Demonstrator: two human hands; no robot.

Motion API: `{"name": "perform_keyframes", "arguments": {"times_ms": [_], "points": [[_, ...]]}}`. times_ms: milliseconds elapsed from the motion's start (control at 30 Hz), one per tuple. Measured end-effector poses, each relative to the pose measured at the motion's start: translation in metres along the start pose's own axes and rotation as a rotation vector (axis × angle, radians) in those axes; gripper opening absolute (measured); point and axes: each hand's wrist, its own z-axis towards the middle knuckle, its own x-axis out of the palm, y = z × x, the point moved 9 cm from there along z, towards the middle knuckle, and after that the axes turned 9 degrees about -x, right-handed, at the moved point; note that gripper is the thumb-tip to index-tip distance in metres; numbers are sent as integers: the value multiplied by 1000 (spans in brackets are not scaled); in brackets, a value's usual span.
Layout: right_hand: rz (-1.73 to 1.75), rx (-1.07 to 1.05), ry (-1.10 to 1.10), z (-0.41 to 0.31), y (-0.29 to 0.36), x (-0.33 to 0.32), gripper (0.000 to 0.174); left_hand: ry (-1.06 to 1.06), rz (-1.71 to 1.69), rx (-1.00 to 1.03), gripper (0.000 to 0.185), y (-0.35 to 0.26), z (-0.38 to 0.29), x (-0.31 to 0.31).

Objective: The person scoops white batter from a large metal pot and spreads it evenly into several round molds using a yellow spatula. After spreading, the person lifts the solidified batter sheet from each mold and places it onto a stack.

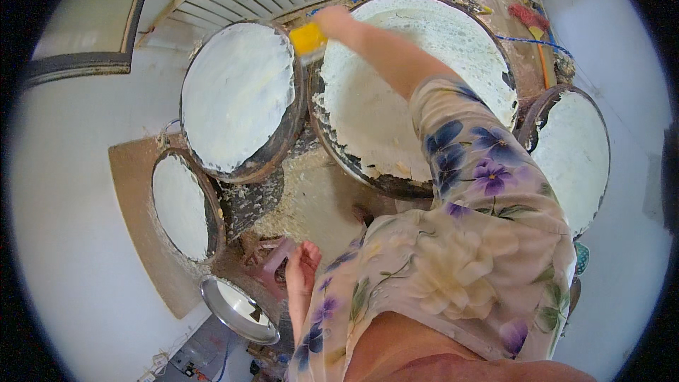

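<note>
My right hand [335, 22], at the end of my outstretched arm, grips a yellow hand tool [308, 38] with a pale edge; motion blur hides its exact kind. It is over the gap between a left round pan [185, 143] coated in a white layer [238, 95] and the largest round pan [313, 116]. A whitish layer [371, 111] covers the largest pan, partly behind my arm, with ragged edges and dark patches along the rim. Low beside my body, my left hand [304, 265] hangs with loosely curled fingers and nothing visible in it, near a pinkish plastic stool [276, 265].
Smaller white-coated pans stand at left [181, 207] and right [575, 154]. A shiny metal basin [212, 302] holds white liquid. Pale residue covers the floor [313, 191]. A blue cord [525, 41] and an orange-handled tool [542, 63] lie at the upper right.
</note>
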Motion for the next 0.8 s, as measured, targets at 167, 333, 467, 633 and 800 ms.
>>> {"name": "perform_keyframes", "arguments": {"times_ms": [167, 333, 467, 633, 800], "points": [[273, -509, 348, -84, 204, 42, 12, -66, 135, 176, 28, -73, 25, 13], [314, -732, 634, -265, 324, 13, 9, -45, 373, 144, 32, -117, 89, 63], [587, -203, 577, -326, 284, -24, 21, 89, 482, 42, 40, -91, 140, 129], [638, 183, 488, -385, 218, -47, 21, 121, 612, -15, 40, -69, 200, 194], [634, 218, 434, -423, 194, -53, 22, 13, 623, 17, 16, -59, 212, 225]]}}
